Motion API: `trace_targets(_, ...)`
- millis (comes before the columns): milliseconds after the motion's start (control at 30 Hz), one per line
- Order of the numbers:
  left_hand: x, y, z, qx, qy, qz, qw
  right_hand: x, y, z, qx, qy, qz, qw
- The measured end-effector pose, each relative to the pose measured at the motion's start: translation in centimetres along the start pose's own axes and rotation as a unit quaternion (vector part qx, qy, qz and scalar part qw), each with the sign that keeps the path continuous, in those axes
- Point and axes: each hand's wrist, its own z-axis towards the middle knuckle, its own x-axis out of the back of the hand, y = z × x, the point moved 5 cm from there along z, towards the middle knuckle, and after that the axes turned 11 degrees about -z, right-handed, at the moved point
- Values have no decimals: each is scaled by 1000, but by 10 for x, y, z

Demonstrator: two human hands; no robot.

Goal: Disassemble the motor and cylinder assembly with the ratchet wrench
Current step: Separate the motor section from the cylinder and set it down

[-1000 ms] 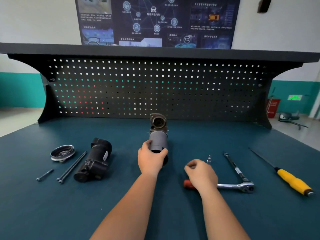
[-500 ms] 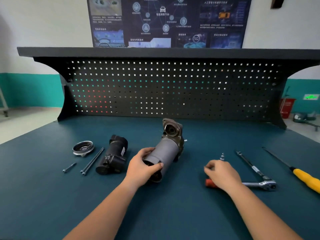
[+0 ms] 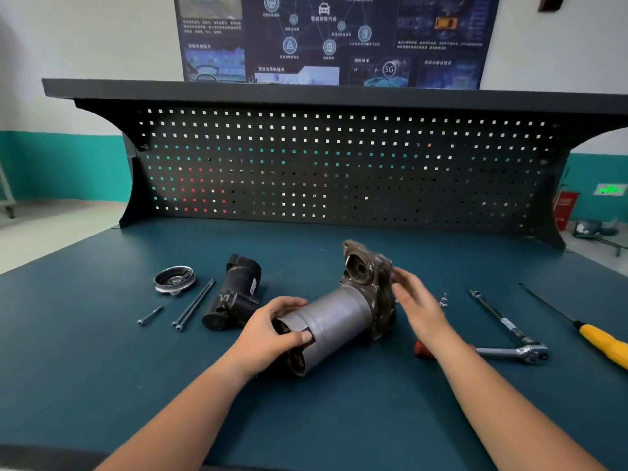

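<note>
The grey motor cylinder (image 3: 336,321) with its brownish cast end housing (image 3: 365,270) lies tilted at the middle of the blue bench. My left hand (image 3: 272,334) grips the cylinder's near open end, thumb on its side. My right hand (image 3: 414,304) hovers with straight fingers just right of the housing, holding nothing. The ratchet wrench (image 3: 509,351) lies on the bench to the right, its red grip (image 3: 421,350) partly hidden behind my right wrist.
A black motor part (image 3: 234,295), a round metal cap (image 3: 174,279), two long bolts (image 3: 193,304) and a short bolt (image 3: 149,316) lie to the left. A small socket bit (image 3: 443,299), an extension bar (image 3: 496,317) and a yellow-handled screwdriver (image 3: 601,343) lie right. A pegboard (image 3: 339,164) backs the bench.
My left hand has tipped the cylinder from upright to lying tilted toward me. My right hand has left the wrench's red grip and risen beside the housing.
</note>
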Motion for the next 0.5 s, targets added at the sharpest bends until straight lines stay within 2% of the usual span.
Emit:
trace_targets(67, 1, 1, 0, 1, -7, -14, 1000, -10, -1, 10, 2, -30, -24, 999)
trace_targets(267, -4, -5, -14, -42, 7, 29, 999, -10, -4, 19, -13, -37, -75, 996)
trace_targets(400, -6, -14, -18, -61, 21, 97, 993, -9, -16, 8, -19, -17, -84, 996)
trace_targets(500, 9, -17, -16, -66, 55, 74, 994, -8, -25, -3, -25, 9, -137, 990)
